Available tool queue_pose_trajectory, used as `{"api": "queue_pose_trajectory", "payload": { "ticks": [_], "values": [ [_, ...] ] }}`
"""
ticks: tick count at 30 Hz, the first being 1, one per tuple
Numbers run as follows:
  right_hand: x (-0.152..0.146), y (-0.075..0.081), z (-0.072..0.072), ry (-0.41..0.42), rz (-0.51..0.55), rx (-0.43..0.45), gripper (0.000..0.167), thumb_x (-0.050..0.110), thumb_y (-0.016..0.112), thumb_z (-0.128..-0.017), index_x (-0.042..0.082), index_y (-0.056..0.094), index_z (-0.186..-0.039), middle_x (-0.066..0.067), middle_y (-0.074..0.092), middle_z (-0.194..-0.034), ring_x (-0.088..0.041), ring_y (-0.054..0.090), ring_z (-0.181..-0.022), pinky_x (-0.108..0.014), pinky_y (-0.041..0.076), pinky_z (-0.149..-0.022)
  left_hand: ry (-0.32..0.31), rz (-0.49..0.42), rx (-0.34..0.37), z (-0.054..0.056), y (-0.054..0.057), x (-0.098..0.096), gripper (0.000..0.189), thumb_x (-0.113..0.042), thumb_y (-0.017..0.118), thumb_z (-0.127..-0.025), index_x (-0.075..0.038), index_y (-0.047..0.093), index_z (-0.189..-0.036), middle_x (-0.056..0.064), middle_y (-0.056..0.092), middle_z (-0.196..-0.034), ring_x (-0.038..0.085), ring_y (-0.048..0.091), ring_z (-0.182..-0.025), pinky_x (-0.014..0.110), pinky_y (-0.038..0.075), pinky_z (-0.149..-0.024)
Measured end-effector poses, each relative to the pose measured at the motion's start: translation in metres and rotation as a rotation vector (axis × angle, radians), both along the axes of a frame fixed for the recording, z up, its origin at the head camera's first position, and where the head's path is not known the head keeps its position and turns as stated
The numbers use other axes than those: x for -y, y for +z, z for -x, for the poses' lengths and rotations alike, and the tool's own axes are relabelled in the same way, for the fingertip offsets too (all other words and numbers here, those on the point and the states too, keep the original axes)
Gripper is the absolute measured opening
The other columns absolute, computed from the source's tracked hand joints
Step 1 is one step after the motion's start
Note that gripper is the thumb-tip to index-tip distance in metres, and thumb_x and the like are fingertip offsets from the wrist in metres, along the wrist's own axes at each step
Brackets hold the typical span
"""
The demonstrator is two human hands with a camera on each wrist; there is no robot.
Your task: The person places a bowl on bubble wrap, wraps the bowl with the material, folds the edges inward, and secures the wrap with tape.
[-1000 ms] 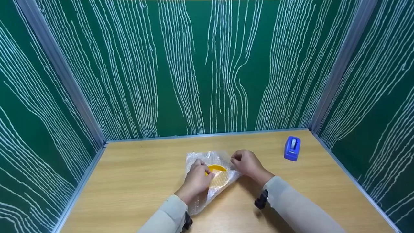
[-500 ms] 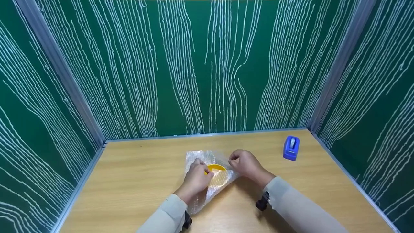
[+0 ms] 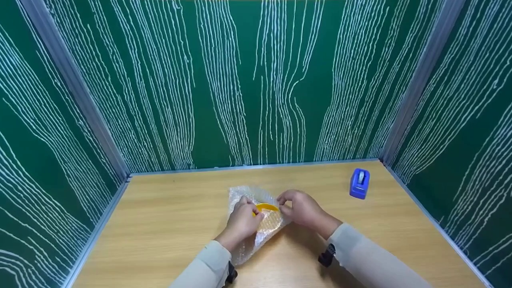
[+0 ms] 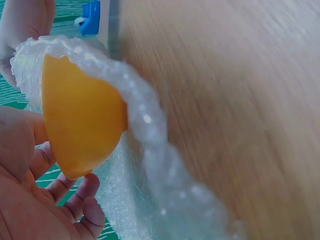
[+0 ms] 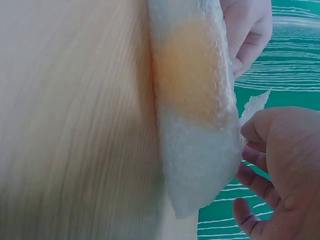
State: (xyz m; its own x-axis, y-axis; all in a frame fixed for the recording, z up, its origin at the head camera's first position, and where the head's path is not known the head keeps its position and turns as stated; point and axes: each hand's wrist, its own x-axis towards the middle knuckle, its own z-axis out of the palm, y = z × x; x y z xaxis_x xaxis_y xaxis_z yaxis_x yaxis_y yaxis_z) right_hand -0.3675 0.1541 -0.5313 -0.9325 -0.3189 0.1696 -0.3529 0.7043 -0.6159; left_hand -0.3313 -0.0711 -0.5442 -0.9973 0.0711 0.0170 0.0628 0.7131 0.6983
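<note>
A yellow bowl (image 3: 267, 207) sits on a sheet of clear bubble wrap (image 3: 244, 254) on the table, with one flap folded over the bowl's near right part. My left hand (image 3: 242, 220) holds the bowl at its left rim; the left wrist view shows the bowl's bare yellow side (image 4: 82, 115) above the fingers. On the right, my right hand (image 3: 302, 208) pinches the wrap's edge between thumb and forefinger, right at the bowl's rim. In the right wrist view the bowl shows only faintly through the wrap (image 5: 195, 165).
A blue tape dispenser (image 3: 359, 184) stands at the back right of the wooden table (image 3: 172, 224). Green panels (image 3: 248, 80) with white wavy lines rise behind and on both sides, joined by grey posts (image 3: 418, 80).
My right hand has moved left and slightly nearer me, drawing the bubble wrap's edge in over the bowl. The left hand stays at the bowl's rim.
</note>
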Motion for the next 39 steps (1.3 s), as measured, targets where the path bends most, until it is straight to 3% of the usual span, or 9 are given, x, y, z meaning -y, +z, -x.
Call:
{"api": "queue_pose_trajectory", "payload": {
  "ticks": [8, 13, 21, 31, 39],
  "values": [
    [-0.003, -0.002, -0.006, 0.101, -0.085, -0.102, 0.008, 0.012, 0.08, -0.102, 0.017, 0.084, -0.105, -0.006, 0.082, -0.129, -0.029, 0.078, -0.126, -0.05, 0.065, -0.112, -0.011, 0.025, -0.048, 0.0, -0.001, 0.0, 0.019, -0.024, 0.081, -0.106, -0.011, 0.078, -0.093, 0.005, 0.057, -0.13, 0.025, 0.061, -0.121, 0.047, 0.061, -0.111],
    [-0.006, -0.002, -0.008, 0.155, -0.115, -0.166, 0.007, 0.012, 0.081, -0.102, 0.017, 0.084, -0.106, -0.006, 0.082, -0.131, -0.029, 0.078, -0.127, -0.049, 0.065, -0.111, -0.007, 0.012, -0.04, 0.0, -0.001, 0.0, 0.019, -0.025, 0.082, -0.106, -0.011, 0.077, -0.093, 0.004, 0.057, -0.13, 0.025, 0.06, -0.12, 0.046, 0.061, -0.11],
    [-0.008, -0.001, -0.01, 0.272, -0.161, -0.41, 0.008, 0.004, 0.082, -0.098, 0.012, 0.083, -0.099, -0.007, 0.086, -0.121, -0.027, 0.082, -0.115, -0.045, 0.069, -0.101, -0.029, 0.071, -0.15, -0.002, -0.004, 0.001, 0.019, -0.022, 0.083, -0.102, -0.01, 0.083, -0.087, 0.003, 0.058, -0.117, 0.027, 0.06, -0.113, 0.051, 0.06, -0.101],
    [-0.009, 0.009, -0.013, 0.289, -0.152, -0.421, 0.009, 0.003, 0.082, -0.1, 0.01, 0.083, -0.106, -0.008, 0.085, -0.122, -0.026, 0.083, -0.115, -0.04, 0.069, -0.102, -0.018, 0.063, -0.146, -0.002, -0.004, 0.0, 0.019, -0.022, 0.084, -0.101, -0.007, 0.084, -0.09, 0.004, 0.058, -0.116, 0.026, 0.061, -0.112, 0.05, 0.06, -0.105],
    [-0.013, 0.011, -0.011, 0.167, -0.136, -0.396, 0.018, 0.01, 0.089, -0.099, 0.013, 0.085, -0.116, -0.004, 0.085, -0.123, -0.024, 0.083, -0.114, -0.04, 0.068, -0.102, 0.002, 0.048, -0.071, -0.003, -0.001, -0.002, 0.023, -0.023, 0.084, -0.102, -0.012, 0.078, -0.083, 0.004, 0.057, -0.122, 0.026, 0.059, -0.115, 0.048, 0.059, -0.117]
  ]
}}
